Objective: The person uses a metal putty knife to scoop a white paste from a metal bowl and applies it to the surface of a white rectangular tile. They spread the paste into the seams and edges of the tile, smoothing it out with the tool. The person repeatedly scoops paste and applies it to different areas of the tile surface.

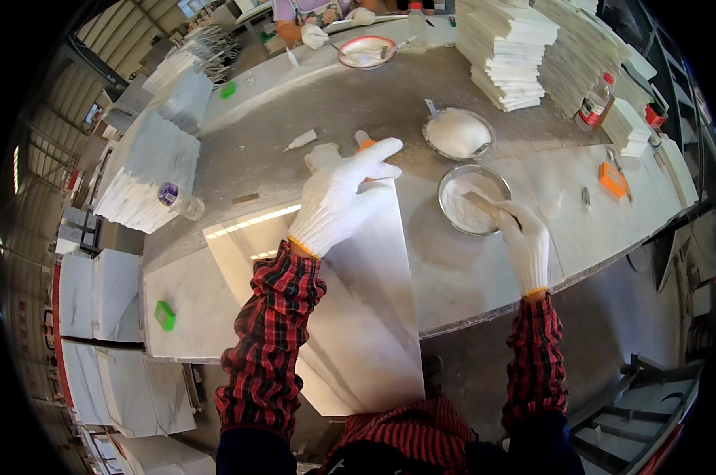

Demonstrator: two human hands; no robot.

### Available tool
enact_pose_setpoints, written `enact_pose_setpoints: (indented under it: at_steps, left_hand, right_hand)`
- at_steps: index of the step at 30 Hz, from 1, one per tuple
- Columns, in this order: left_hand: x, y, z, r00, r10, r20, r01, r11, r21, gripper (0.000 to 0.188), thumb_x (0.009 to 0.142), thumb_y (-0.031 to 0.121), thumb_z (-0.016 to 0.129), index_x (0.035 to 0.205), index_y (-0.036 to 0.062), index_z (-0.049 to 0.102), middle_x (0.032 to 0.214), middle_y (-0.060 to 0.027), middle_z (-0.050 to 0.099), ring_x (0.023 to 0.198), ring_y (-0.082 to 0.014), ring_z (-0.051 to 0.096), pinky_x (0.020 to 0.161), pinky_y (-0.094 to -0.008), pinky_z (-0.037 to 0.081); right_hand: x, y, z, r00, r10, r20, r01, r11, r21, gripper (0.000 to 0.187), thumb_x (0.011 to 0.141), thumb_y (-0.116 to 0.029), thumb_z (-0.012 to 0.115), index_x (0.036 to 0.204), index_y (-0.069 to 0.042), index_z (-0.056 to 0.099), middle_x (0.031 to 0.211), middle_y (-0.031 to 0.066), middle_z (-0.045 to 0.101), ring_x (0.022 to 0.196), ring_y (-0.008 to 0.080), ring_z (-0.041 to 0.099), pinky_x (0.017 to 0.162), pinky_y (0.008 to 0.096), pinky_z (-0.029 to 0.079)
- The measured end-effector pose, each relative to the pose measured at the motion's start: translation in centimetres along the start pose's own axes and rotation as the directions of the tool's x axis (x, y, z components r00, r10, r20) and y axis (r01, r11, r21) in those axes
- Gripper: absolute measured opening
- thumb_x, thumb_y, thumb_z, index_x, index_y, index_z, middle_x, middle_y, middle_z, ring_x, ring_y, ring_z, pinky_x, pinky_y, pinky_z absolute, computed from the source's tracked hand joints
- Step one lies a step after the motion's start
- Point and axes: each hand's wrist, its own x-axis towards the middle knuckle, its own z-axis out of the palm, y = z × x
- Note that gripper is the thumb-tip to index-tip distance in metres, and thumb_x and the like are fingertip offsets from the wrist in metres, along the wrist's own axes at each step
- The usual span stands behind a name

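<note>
My left hand point(346, 190), in a white knit glove, rests with fingers apart over the far end of a glossy grey-veined tile point(358, 309). The tile slants toward me past the table's near edge. Just beyond those fingers, partly hidden, lies a tool with an orange part point(363, 140). My gloved right hand point(524, 237) is closed around a flat beige scraper point(480, 203). The scraper's blade reaches into a steel bowl point(445, 219) of white powder or paste. Behind it stands a second bowl point(493, 141) heaped with white powder, with a tool in it.
Tall stacks of tiles point(507, 59) stand at the far right, and another stack point(154, 162) at left beside a bottle point(181, 202). An orange box point(612, 180) lies right, a green block point(165, 315) left. Across the table, a gloved person works near a red-rimmed bowl point(366, 41).
</note>
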Motion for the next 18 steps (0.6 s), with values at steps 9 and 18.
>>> enact_pose_setpoints:
  at_steps: [9,18]
  left_hand:
    - [-0.1,-0.7,0.6,0.999,0.044,-0.029,-0.045,0.998,-0.035,0.058,0.088,0.015,0.068,0.145,0.0118,0.057,0.123,-0.0056,0.075,0.115,-0.0224,0.069,0.099,-0.0328,0.052]
    - [-0.1,-1.3,0.6,0.997,0.066,-0.035,-0.068,0.997,-0.048,0.053,0.088,0.014,0.067,0.14,0.0103,0.061,0.124,-0.004,0.074,0.116,-0.0206,0.067,0.099,-0.0318,0.051]
  right_hand:
    - [2.2,1.9,3.2,0.992,-0.126,-0.003,0.114,0.905,-0.409,0.02,0.091,-0.023,0.062,0.099,-0.013,0.078,0.094,0.0148,0.074,0.09,0.0376,0.07,0.078,0.0461,0.055]
    - [3.4,1.7,4.5,1.0,-0.008,0.028,0.022,0.844,-0.536,0.023,0.091,-0.026,0.059,0.095,-0.016,0.079,0.094,0.0151,0.074,0.091,0.0389,0.07,0.08,0.049,0.056]
